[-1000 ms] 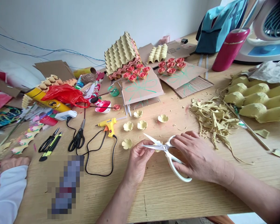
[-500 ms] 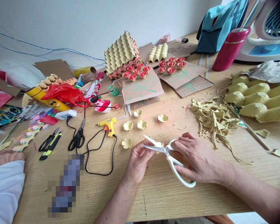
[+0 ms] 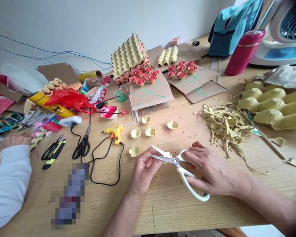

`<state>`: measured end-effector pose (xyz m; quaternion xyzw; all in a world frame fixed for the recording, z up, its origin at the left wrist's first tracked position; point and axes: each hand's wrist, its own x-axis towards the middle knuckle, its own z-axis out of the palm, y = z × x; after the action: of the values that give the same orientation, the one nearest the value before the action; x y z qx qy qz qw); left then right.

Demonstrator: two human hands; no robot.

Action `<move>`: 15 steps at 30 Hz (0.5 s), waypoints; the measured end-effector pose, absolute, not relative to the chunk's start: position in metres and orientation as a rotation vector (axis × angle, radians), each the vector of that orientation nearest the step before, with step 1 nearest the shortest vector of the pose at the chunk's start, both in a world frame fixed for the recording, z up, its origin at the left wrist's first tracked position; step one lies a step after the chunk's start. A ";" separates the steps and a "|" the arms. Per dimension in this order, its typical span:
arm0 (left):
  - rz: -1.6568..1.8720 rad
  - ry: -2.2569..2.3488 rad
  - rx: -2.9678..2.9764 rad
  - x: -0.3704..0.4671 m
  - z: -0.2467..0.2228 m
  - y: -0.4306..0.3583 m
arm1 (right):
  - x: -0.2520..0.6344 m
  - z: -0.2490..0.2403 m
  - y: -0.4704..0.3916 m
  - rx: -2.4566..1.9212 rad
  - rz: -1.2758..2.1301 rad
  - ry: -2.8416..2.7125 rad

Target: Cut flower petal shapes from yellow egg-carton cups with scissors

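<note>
My right hand (image 3: pixel 204 169) is closed round the handles of white-handled scissors (image 3: pixel 185 168), whose blades stand apart and point left. Between thumb and fingers, my left hand (image 3: pixel 145 168) pinches a small pale egg-carton cup (image 3: pixel 166 159), mostly hidden behind the blades. Beyond my hands, several cut egg-carton flowers lie on the table, among them one flower (image 3: pixel 150 131) in the middle, another flower (image 3: pixel 172 125) to the right, and a flat-lying flower (image 3: pixel 134 151) just above my left hand.
A yellow glue gun (image 3: pixel 116 133) with a looping black cord lies left of the flowers. Carton scraps (image 3: pixel 224 128) and an egg tray (image 3: pixel 273 103) are at right. Red-painted flowers (image 3: pixel 145 76) stand on cardboard (image 3: pixel 150 93). At far left is another person's sleeve (image 3: pixel 12 184).
The scissors' lower handle has swung slightly down and right, with the blades still apart. At far left, the other person's arm has moved up and to the right.
</note>
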<state>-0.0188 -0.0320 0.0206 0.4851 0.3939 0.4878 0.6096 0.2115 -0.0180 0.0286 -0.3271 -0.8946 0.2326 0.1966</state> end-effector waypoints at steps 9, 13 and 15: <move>1.153 0.930 1.224 -0.022 0.024 -0.028 | 0.212 0.029 -0.019 -0.886 0.687 -2.521; 1.172 0.965 1.282 -0.021 0.027 -0.027 | 0.212 0.031 -0.019 -0.877 0.703 -2.523; 1.165 0.978 1.288 -0.020 0.029 -0.026 | 0.211 0.031 -0.020 -0.878 0.701 -2.526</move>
<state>-0.0199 -0.0263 0.0287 0.5426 0.4120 0.4907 0.5432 0.2115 -0.0195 0.0314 -0.3119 -0.8975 0.2490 0.1875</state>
